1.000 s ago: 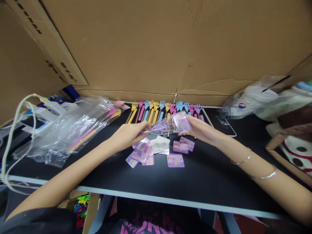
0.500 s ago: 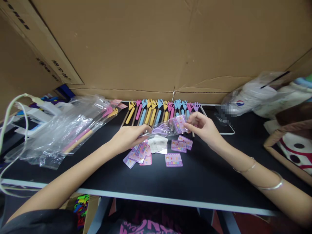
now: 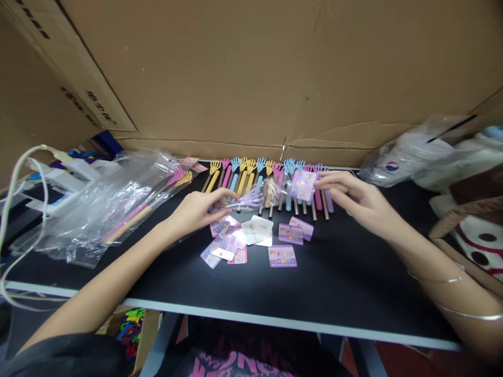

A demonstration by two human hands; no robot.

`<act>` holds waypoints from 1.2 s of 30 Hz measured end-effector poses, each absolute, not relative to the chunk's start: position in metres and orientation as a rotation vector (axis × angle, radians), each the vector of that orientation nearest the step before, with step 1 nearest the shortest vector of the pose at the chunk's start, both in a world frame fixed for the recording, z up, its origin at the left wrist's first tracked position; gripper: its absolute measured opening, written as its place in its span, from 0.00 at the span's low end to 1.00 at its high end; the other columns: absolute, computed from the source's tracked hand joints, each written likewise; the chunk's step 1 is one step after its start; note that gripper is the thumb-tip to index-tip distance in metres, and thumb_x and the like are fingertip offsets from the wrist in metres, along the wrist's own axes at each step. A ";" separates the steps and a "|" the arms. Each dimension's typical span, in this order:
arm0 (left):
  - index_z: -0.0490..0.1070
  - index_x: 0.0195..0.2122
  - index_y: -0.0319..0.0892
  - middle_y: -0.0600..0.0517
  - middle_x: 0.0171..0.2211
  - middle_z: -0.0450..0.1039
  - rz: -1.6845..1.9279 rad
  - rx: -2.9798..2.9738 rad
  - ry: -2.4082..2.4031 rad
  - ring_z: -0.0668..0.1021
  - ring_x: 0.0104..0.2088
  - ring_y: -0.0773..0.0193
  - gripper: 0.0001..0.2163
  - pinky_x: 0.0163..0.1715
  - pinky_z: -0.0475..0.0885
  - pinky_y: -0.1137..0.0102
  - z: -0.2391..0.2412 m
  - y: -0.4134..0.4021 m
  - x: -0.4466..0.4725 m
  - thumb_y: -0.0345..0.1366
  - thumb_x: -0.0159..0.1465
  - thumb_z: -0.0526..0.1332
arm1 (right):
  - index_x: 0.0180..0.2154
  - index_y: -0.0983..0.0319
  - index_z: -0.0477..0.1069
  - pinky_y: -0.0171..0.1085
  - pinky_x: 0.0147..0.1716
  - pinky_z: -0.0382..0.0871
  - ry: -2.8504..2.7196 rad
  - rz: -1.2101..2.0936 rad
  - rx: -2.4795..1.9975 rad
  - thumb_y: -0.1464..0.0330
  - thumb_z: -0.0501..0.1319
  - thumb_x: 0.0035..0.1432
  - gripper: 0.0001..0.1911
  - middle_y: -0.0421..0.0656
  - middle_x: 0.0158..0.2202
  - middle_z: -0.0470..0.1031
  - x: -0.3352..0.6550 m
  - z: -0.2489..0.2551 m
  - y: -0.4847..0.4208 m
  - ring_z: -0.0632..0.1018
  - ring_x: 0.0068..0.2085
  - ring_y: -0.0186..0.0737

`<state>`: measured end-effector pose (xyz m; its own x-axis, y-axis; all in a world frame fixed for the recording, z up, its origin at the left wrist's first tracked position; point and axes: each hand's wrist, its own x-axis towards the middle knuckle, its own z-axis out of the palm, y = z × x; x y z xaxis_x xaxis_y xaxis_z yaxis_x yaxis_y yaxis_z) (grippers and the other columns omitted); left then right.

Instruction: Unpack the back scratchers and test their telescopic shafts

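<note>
Two hands on one clear bag [image 3: 270, 195], left to right across the worktop [image 3: 346, 277]. Left hand [image 3: 200, 212] pinches its left end, thumb against fingers; right hand [image 3: 359, 196] is at the right end, thumb and fingers spread, no grip visible. Fingertips sit right at the edge of the purple printed card [image 3: 304, 183] at that end (can't tell if touching). Bag's long axis runs left-right, right end slightly farther; claw head [image 3: 251, 198] is nearer the left hand, card nearer the right.

Materials: film is thin, glossy, crinkled; claw is matte purple, probably moulded plastic, slim splayed tines. Just beyond, a row of scratchers [image 3: 242, 182]: claws to the far side, coloured tube grips, shiny metal-looking rods. Near side: flat round-cornered loose cards [image 3: 283, 256], glossy print, some white side up. Far left: slack bagged scratchers [image 3: 129, 220], pink and yellow.
</note>
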<state>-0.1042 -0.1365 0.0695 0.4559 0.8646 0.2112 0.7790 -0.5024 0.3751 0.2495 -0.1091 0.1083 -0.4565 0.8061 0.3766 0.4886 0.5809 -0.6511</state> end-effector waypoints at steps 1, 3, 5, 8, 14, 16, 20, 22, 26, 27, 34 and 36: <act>0.66 0.50 0.48 0.57 0.33 0.77 0.596 2.462 1.438 0.75 0.27 0.70 0.14 0.29 0.64 0.76 0.070 -0.135 -0.107 0.43 0.64 0.57 | 0.42 0.56 0.73 0.47 0.53 0.65 -2.124 0.540 -1.038 0.60 0.53 0.63 0.12 0.48 0.49 0.71 0.253 0.111 -0.110 0.70 0.55 0.47; 0.66 0.51 0.47 0.56 0.32 0.77 0.671 2.427 1.465 0.74 0.27 0.69 0.15 0.30 0.64 0.76 0.072 -0.132 -0.112 0.42 0.64 0.56 | 0.41 0.56 0.73 0.46 0.52 0.66 -2.142 0.492 -1.062 0.61 0.52 0.64 0.13 0.48 0.46 0.73 0.257 0.113 -0.114 0.72 0.53 0.46; 0.66 0.51 0.46 0.56 0.31 0.77 0.720 2.408 1.484 0.74 0.27 0.69 0.15 0.29 0.64 0.76 0.073 -0.131 -0.115 0.42 0.64 0.57 | 0.40 0.56 0.73 0.45 0.49 0.69 -2.284 0.563 -1.051 0.60 0.53 0.63 0.12 0.46 0.44 0.74 0.257 0.109 -0.118 0.74 0.49 0.44; 0.67 0.50 0.46 0.55 0.31 0.76 0.708 2.439 1.488 0.73 0.27 0.69 0.15 0.29 0.64 0.76 0.076 -0.132 -0.110 0.42 0.64 0.56 | 0.41 0.55 0.74 0.48 0.48 0.69 -2.520 0.664 -1.011 0.59 0.55 0.62 0.12 0.46 0.43 0.75 0.246 0.094 -0.123 0.74 0.48 0.45; 0.66 0.52 0.51 0.58 0.31 0.75 0.650 2.640 1.360 0.75 0.27 0.70 0.15 0.27 0.61 0.76 0.078 -0.138 -0.071 0.42 0.64 0.57 | 0.52 0.57 0.64 0.47 0.43 0.71 -2.162 1.066 -1.014 0.51 0.58 0.56 0.26 0.46 0.40 0.77 0.205 0.074 -0.123 0.77 0.43 0.46; 0.63 0.55 0.52 0.58 0.33 0.75 0.632 2.645 1.304 0.75 0.28 0.70 0.18 0.27 0.61 0.76 0.078 -0.138 -0.060 0.44 0.64 0.58 | 0.52 0.56 0.63 0.44 0.39 0.73 -1.949 1.263 -1.013 0.50 0.54 0.59 0.24 0.43 0.36 0.77 0.193 0.076 -0.123 0.78 0.39 0.43; 0.55 0.60 0.48 0.55 0.37 0.76 0.588 2.461 1.206 0.77 0.33 0.67 0.24 0.33 0.66 0.74 0.079 -0.136 -0.063 0.44 0.64 0.57 | 0.44 0.55 0.67 0.43 0.35 0.75 -1.779 1.245 -0.983 0.52 0.55 0.60 0.17 0.41 0.34 0.76 0.184 0.085 -0.124 0.78 0.32 0.39; 0.53 0.60 0.44 0.52 0.36 0.77 0.572 2.316 1.161 0.77 0.34 0.66 0.23 0.35 0.68 0.72 0.080 -0.136 -0.077 0.43 0.66 0.53 | 0.42 0.54 0.68 0.43 0.36 0.75 -1.734 1.206 -0.977 0.53 0.57 0.59 0.15 0.40 0.38 0.75 0.187 0.089 -0.123 0.78 0.32 0.38; 0.58 0.57 0.41 0.49 0.33 0.77 0.482 1.989 1.140 0.78 0.30 0.64 0.21 0.32 0.71 0.71 0.076 -0.142 -0.106 0.47 0.69 0.45 | 0.40 0.54 0.68 0.45 0.36 0.76 -1.566 1.170 -1.003 0.53 0.60 0.56 0.15 0.41 0.38 0.75 0.197 0.090 -0.116 0.79 0.36 0.42; 0.59 0.57 0.41 0.47 0.33 0.78 0.454 1.885 1.117 0.78 0.30 0.64 0.22 0.31 0.71 0.71 0.073 -0.143 -0.112 0.48 0.69 0.43 | 0.40 0.54 0.68 0.46 0.36 0.76 -1.525 1.172 -1.001 0.53 0.61 0.55 0.15 0.42 0.37 0.76 0.198 0.090 -0.114 0.79 0.37 0.44; 0.58 0.59 0.39 0.41 0.40 0.77 0.608 1.229 0.805 0.78 0.28 0.64 0.26 0.30 0.74 0.69 0.058 -0.143 -0.138 0.52 0.67 0.46 | 0.41 0.55 0.67 0.44 0.35 0.77 -1.467 1.170 -0.974 0.52 0.60 0.55 0.17 0.41 0.33 0.75 0.203 0.088 -0.103 0.79 0.39 0.45; 0.58 0.59 0.39 0.42 0.40 0.77 0.628 1.146 0.748 0.78 0.28 0.63 0.27 0.30 0.74 0.68 0.060 -0.146 -0.137 0.52 0.66 0.48 | 0.40 0.55 0.67 0.43 0.34 0.77 -1.458 1.167 -0.954 0.53 0.61 0.55 0.16 0.40 0.32 0.75 0.203 0.088 -0.100 0.79 0.37 0.42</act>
